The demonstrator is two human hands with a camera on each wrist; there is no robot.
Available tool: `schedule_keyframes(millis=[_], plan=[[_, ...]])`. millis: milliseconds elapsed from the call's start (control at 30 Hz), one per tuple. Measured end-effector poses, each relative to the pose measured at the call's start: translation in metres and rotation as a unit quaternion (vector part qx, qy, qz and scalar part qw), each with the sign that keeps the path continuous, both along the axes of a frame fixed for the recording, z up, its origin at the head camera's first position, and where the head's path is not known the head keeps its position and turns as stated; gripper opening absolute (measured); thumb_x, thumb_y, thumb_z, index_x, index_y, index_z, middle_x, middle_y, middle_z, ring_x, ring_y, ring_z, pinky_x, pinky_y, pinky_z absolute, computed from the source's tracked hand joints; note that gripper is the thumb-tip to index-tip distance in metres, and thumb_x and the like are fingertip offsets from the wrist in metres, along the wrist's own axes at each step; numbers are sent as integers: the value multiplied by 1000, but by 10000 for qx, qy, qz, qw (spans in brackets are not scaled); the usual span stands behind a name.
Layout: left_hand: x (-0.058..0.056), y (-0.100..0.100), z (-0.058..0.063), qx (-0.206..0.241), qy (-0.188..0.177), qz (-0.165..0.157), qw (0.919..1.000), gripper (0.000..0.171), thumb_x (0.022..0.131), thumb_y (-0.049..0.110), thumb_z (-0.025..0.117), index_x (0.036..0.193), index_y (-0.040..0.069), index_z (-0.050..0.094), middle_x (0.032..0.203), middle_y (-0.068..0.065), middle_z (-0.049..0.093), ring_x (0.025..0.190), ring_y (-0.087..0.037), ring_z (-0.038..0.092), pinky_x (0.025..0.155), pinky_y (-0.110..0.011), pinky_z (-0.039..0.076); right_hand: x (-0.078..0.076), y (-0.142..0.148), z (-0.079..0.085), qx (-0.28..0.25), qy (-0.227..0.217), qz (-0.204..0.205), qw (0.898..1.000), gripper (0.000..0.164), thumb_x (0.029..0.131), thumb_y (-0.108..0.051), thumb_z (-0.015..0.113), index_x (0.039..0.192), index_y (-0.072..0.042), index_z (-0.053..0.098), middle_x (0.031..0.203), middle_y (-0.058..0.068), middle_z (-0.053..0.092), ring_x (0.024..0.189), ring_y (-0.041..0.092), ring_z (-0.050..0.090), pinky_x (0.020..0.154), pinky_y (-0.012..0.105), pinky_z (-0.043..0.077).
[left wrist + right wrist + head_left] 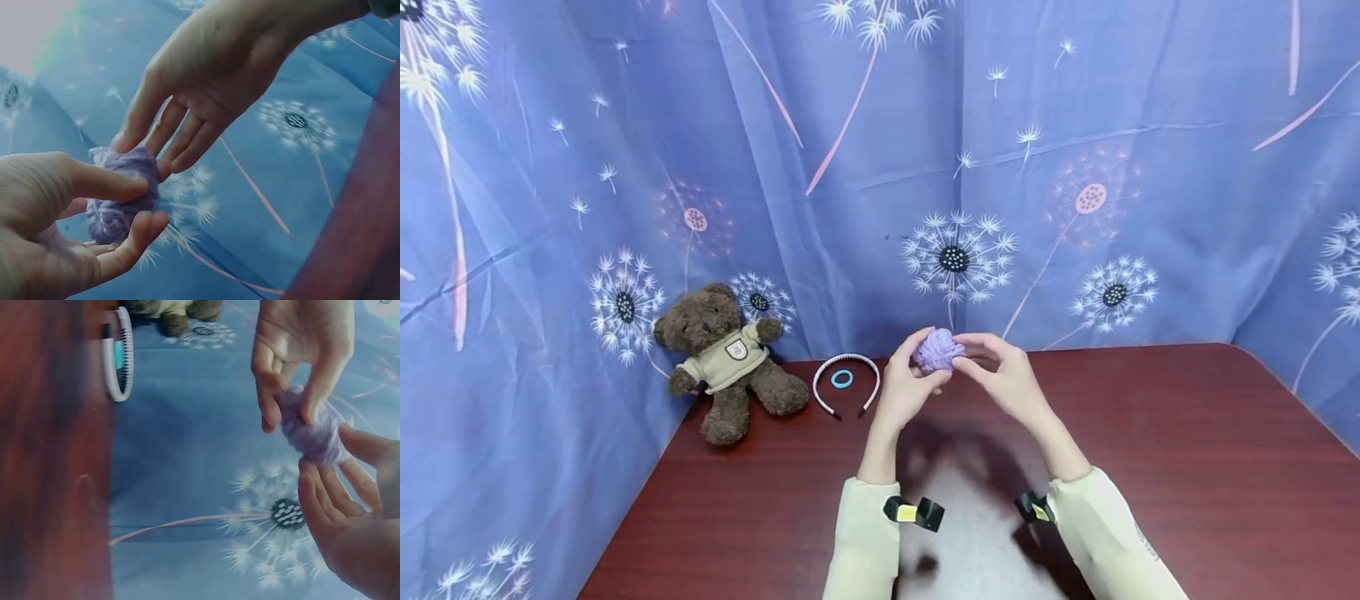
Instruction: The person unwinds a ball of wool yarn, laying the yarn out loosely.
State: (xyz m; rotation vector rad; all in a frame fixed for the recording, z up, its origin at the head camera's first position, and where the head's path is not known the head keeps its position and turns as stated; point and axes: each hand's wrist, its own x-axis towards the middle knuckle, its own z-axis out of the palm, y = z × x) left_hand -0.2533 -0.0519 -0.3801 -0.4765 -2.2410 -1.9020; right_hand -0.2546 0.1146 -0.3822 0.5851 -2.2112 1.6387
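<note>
- The ball of lilac yarn (937, 350) is held up off the table (1150, 442), between the two hands, at twelve o'clock as the head view looks out from the sleeves.
- The left hand (904, 379) grips the yarn from its nine o'clock side, thumb pressed across the strands and fingers curled round it, as the left wrist view shows.
- The right hand (1006, 375) pinches the yarn at its three o'clock side between thumb and fingers.
- From the yarn, between eight and nine o'clock, a white headband (817, 382) lies on the table, its open ends toward six o'clock.
- A blue ring (842, 379) lies inside the headband's arc, apart from the band.
- Farther out at nine o'clock, a brown teddy bear (730, 358) in a pale top reclines, head toward eleven o'clock, near the curtain (880, 233) with its dandelion print.
- Toward six o'clock, pale sleeves (865, 533) cover the forearms, each with a black device (931, 514) at the wrist.
</note>
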Motion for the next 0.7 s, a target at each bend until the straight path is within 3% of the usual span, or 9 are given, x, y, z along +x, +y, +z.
schedule_keyframes(millis=[167, 233, 433, 533, 700], plan=[[9, 7, 8, -303, 464, 453, 9974, 62, 78, -6, 71, 136, 4, 52, 114, -24, 52, 75, -15, 59, 61, -18, 53, 7, -13, 3, -307, 723, -536, 9955, 32, 81, -2, 76, 112, 2, 67, 107, 17, 68, 91, -11, 60, 84, 26, 59], [11, 8, 10, -396, 509, 466, 9968, 62, 78, -5, 71, 136, 4, 52, 115, -23, 52, 81, -15, 58, 64, -14, 49, 8, -17, 4, -380, 912, -755, 9922, 30, 80, -2, 78, 108, 3, 67, 103, 17, 69, 88, -11, 60, 80, 21, 58], [11, 10, 12, 21, 243, -103, 9996, 66, 80, -3, 73, 140, 5, 48, 122, -23, 44, 103, -26, 62, 77, -14, 53, 8, -17, 4, -491, 975, -1281, 9857, 24, 81, -6, 78, 102, 0, 70, 96, 16, 71, 82, -10, 59, 73, 11, 54], [9, 11, 10, 306, 67, -274, 9991, 62, 84, -1, 71, 140, 5, 48, 124, -23, 42, 102, -21, 61, 79, -14, 52, 8, -17, 4, -477, 848, -1461, 9845, 19, 83, -8, 76, 100, -2, 71, 94, 15, 73, 81, -9, 58, 73, 6, 48], [6, 10, 8, 848, -77, -427, 9955, 50, 89, 0, 65, 138, 1, 50, 127, -27, 52, 88, -6, 58, 73, -14, 53, 12, -17, 9, -692, 500, -1376, 9868, 13, 90, -11, 69, 98, -1, 71, 91, 19, 74, 76, -10, 60, 68, 5, 47]])
